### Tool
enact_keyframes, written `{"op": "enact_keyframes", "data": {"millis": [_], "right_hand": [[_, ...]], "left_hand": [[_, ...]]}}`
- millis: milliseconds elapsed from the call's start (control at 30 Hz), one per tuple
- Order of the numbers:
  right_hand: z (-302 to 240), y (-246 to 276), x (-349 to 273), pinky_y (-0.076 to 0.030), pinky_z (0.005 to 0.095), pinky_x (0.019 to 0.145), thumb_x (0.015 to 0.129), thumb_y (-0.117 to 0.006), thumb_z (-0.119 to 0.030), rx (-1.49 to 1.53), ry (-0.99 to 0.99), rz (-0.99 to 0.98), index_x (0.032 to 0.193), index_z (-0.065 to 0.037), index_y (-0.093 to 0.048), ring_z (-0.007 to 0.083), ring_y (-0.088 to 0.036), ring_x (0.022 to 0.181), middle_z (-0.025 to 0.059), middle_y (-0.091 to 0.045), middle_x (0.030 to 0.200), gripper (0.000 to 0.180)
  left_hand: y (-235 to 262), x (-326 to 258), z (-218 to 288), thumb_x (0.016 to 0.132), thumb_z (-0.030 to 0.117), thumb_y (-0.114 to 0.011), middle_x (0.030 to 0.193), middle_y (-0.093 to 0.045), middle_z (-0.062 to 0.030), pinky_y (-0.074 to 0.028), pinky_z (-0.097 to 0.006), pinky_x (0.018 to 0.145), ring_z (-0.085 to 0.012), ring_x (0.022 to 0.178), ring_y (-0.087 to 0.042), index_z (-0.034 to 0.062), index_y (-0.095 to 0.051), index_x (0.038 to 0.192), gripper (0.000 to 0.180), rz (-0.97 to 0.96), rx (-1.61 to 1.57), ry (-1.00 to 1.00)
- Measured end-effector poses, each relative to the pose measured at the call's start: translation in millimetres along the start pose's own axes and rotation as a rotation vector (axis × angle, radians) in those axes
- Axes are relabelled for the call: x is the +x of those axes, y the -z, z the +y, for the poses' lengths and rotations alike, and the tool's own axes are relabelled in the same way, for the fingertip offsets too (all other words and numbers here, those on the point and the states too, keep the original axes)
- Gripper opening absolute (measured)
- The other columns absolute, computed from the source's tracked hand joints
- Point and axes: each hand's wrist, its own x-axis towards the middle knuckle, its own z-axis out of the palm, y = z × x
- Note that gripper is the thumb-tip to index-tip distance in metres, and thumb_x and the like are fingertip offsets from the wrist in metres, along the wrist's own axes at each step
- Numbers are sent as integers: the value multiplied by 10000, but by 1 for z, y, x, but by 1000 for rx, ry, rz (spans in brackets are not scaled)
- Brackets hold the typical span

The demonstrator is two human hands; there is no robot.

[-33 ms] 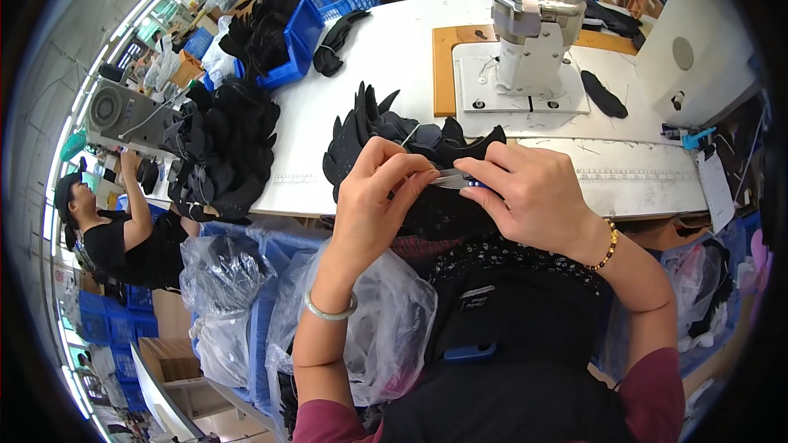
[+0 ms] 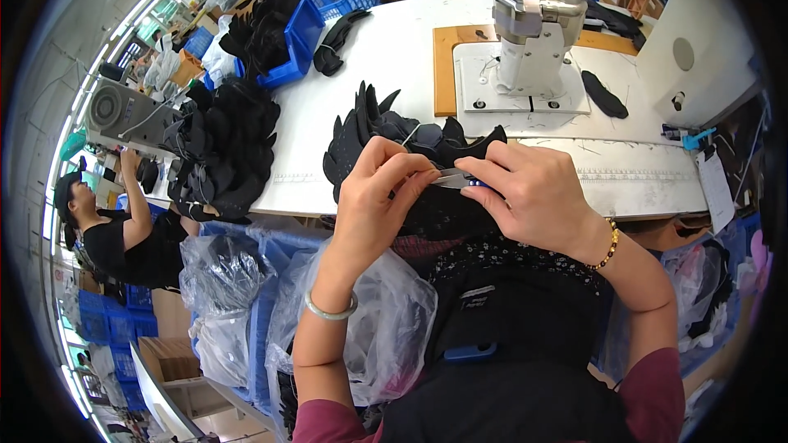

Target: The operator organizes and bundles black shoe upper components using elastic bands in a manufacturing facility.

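The right grip [image 2: 538, 197] holds small snips [image 2: 460, 181], blades [image 2: 449, 181] just beside the left grip [image 2: 373, 194], pinched narrow.

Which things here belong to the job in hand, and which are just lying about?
Likely in the job:
- small bladed tool, in the right hand
- left hand, fingertips pinched at the blade end
- bundled black pieces, just beyond the hands

Apparently lying about:
- lone black piece beside the machine
- blue bin
- clear plastic bag
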Motion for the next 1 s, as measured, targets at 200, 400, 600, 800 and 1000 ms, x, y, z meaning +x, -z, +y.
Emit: {"op": "enact_keyframes", "data": {"millis": [200, 400, 600, 800, 1000], "right_hand": [[5, 6, -3, -429, 327, 528, 769, -692, -195, 16, -5, -8, 976, -109, -665, 204, -562, 598, 35, -529, 718, 226], [42, 33, -36, -466, 311, 575, 796, -675, -166, 52, -342, 83, 1032, -88, -646, 231, -599, 644, 86, -566, 777, 250], [95, 49, -87, -439, 358, 813, 806, -661, -149, -350, -504, -112, 1081, -43, -614, 275, -551, 983, 126, -570, 1008, 299], [27, 11, 17, -421, 373, 902, 871, -610, -264, 223, -87, 16, 1122, 16, -575, 339, -538, 1015, 175, -566, 1084, 377], [40, -62, 61, -406, 366, 936, 920, -499, -443, 660, -519, -495, 1163, 82, -526, 369, -540, 1086, 272, -570, 1126, 579]], "left_hand": [[-4, -4, 8, 773, -33, -677, 797, -537, -41, -422, -240, 578, -115, 649, -515, 5, -654, 851, 89, 90, -76, 60], [35, -56, -1, 858, 103, -643, 718, -591, -77, -453, -259, 554, -137, 573, -548, 7, -655, 898, 105, -135, 62, 195], [27, -95, -37, 967, 294, -479, 807, -674, -98, -497, -268, 645, -151, 688, -632, -38, -635, 1060, 378, -240, -393, 710], [-2, -82, -17, 960, 376, -484, 1132, -580, -200, -495, -288, 827, -205, 965, -609, -140, -498, 1150, 551, 49, -1029, 907], [-25, -65, -15, 905, 480, -541, 1069, -587, -67, -449, -275, 840, -122, 943, -553, -48, -535, 1123, 572, 58, -1160, 1024]]}}
